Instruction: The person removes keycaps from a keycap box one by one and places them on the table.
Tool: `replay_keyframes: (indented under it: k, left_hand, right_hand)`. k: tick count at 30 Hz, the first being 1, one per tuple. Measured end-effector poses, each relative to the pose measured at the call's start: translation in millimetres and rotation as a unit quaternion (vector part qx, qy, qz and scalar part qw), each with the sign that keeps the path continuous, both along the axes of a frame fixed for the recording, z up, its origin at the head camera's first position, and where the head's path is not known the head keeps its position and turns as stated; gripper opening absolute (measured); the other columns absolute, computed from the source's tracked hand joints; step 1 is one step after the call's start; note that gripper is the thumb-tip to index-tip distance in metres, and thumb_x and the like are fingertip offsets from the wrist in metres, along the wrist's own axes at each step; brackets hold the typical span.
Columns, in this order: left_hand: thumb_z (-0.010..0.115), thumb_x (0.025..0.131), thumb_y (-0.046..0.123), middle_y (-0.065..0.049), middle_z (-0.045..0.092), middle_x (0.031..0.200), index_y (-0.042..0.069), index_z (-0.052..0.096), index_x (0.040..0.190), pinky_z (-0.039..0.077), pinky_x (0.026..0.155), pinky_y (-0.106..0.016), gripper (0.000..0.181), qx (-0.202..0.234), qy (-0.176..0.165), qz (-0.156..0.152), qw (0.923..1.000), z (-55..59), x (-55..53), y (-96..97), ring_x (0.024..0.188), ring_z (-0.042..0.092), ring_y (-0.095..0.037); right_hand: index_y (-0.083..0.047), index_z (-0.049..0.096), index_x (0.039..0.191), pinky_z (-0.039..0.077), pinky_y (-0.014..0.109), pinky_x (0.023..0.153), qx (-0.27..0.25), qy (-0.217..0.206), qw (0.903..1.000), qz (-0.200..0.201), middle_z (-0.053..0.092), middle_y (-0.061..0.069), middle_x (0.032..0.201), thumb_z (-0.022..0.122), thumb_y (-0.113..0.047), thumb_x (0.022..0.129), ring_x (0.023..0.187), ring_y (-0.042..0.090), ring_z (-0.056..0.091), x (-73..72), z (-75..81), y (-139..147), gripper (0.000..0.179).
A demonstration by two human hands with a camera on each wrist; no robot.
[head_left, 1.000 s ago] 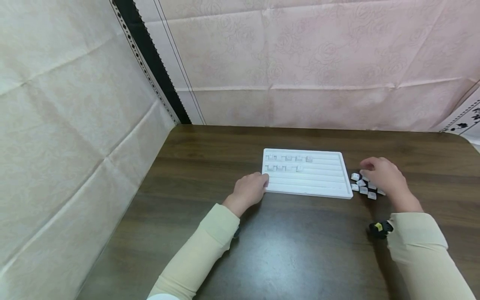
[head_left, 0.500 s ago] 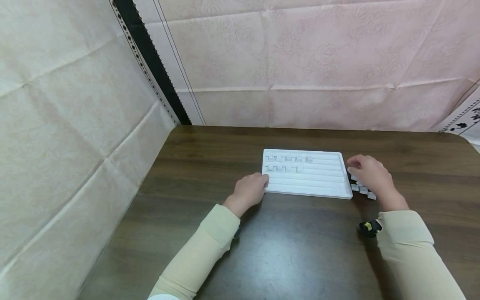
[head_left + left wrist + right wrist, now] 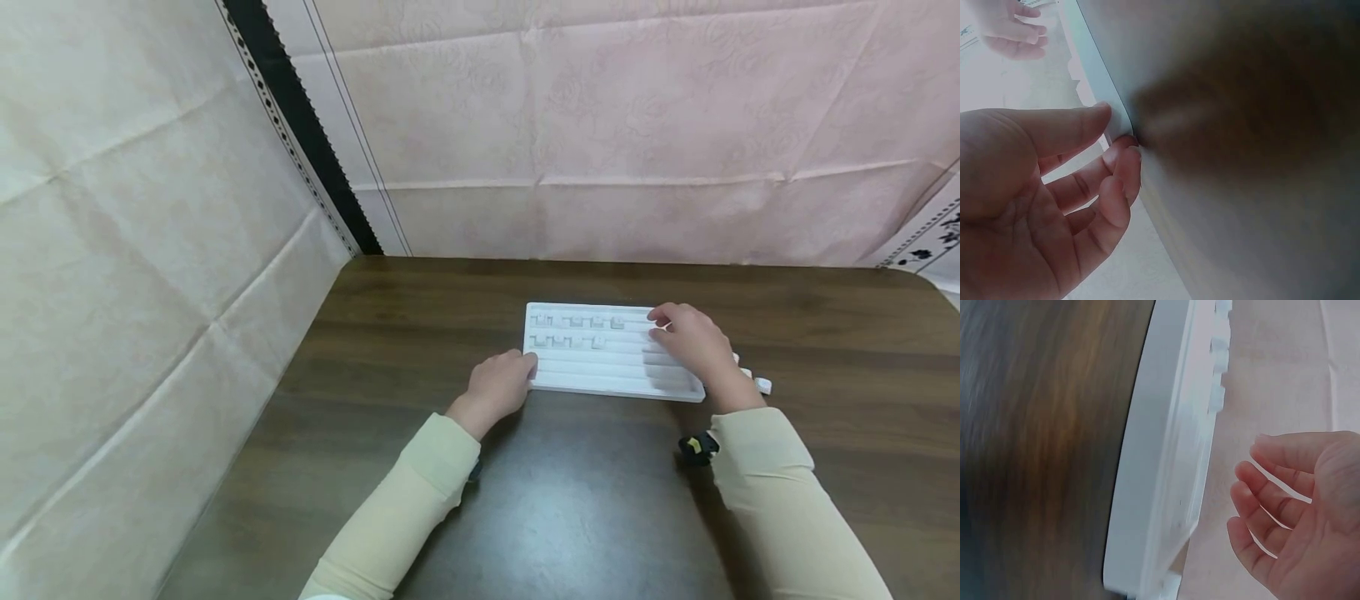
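A white ridged tray (image 3: 592,377) lies flat on the table, with two rows of small white blocks (image 3: 597,322) standing in its upper left part. My left hand (image 3: 497,382) holds the tray's left edge; in the left wrist view the thumb (image 3: 1079,129) lies against the rim with bent fingers beneath. Over the tray's upper right part hovers my right hand (image 3: 693,340), fingers bent and thumb near the index finger. In the right wrist view this hand (image 3: 1300,509) is apart from the tray (image 3: 1141,462). Whether a block sits between its fingertips cannot be made out.
Several loose white blocks lie right of the tray, partly hidden behind the right hand; one of them (image 3: 763,386) shows beside the wrist. The brown wooden table (image 3: 555,500) meets pale cloth (image 3: 660,142) at its back edge and left side.
My right hand has moved left from above the loose blocks to over the tray's right part. The left hand stays at the tray's left edge, and the tray rests where it was.
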State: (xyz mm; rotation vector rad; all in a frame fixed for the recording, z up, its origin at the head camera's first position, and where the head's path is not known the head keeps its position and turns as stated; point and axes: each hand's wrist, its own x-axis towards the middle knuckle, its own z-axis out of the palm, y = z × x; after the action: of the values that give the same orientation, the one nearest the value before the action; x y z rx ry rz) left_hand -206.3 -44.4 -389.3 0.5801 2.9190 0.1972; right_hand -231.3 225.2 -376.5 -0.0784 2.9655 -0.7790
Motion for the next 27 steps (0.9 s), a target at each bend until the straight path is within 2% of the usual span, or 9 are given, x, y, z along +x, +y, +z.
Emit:
replay_keyframes:
  k: [27]
  left_hand:
    - [0.057, 0.091, 0.022, -0.001, 0.057, 0.082, 0.015, 0.059, 0.098, 0.038, 0.054, -0.024, 0.010, 0.001, 0.009, -0.001, 1.0000, -3.3, 0.0, -0.6, 0.066, 0.050, -0.014]
  right_hand:
    - [-0.002, 0.055, 0.118, 0.041, 0.051, 0.088, -0.012, -0.003, 0.9995, 0.029, 0.057, 0.021, 0.116, 0.051, -0.014, 0.092, 0.107, 0.035, 0.052, -7.1, -6.9, -46.5, 0.030]
